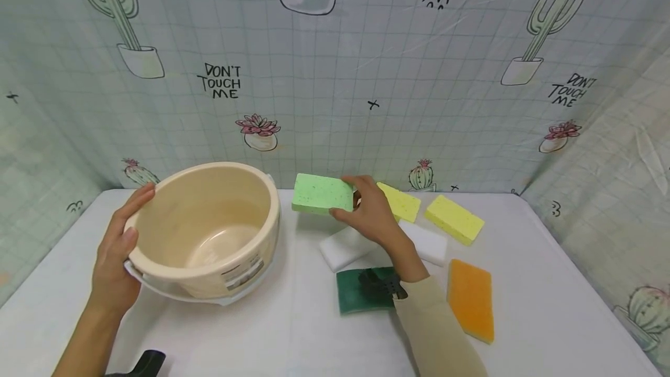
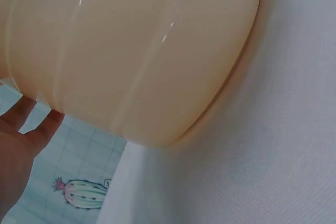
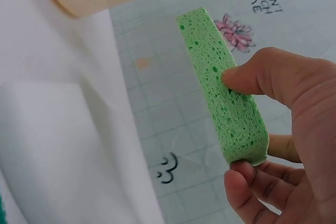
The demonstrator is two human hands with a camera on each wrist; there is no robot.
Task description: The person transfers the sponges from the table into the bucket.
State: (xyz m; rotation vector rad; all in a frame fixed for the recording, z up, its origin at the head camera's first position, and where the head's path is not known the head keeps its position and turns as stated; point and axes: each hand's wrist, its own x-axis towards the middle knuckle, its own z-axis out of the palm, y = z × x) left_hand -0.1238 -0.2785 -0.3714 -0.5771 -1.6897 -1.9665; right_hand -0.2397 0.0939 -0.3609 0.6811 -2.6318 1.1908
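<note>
A light green sponge [image 1: 322,194] is pinched between the thumb and fingers of my right hand [image 1: 373,209], held above the back of the table. In the right wrist view the thumb presses the pitted edge of that sponge [image 3: 223,87]. On the left stands a cream bucket [image 1: 209,220] with a white handle; its inside looks bare. My left hand [image 1: 116,243] grips the bucket's left rim. From the left wrist, the bucket's ribbed side [image 2: 131,51] fills much of the view, and fingers of the left hand [image 2: 21,145] touch it near the rim.
Right of the bucket lie two white sponges [image 1: 345,247], a dark green scouring pad [image 1: 361,292], yellow sponges [image 1: 454,219] and an orange sponge [image 1: 471,300]. A patterned cloth [image 1: 335,74] hangs behind the white table [image 1: 251,336]. A black object [image 1: 149,362] shows at the front edge.
</note>
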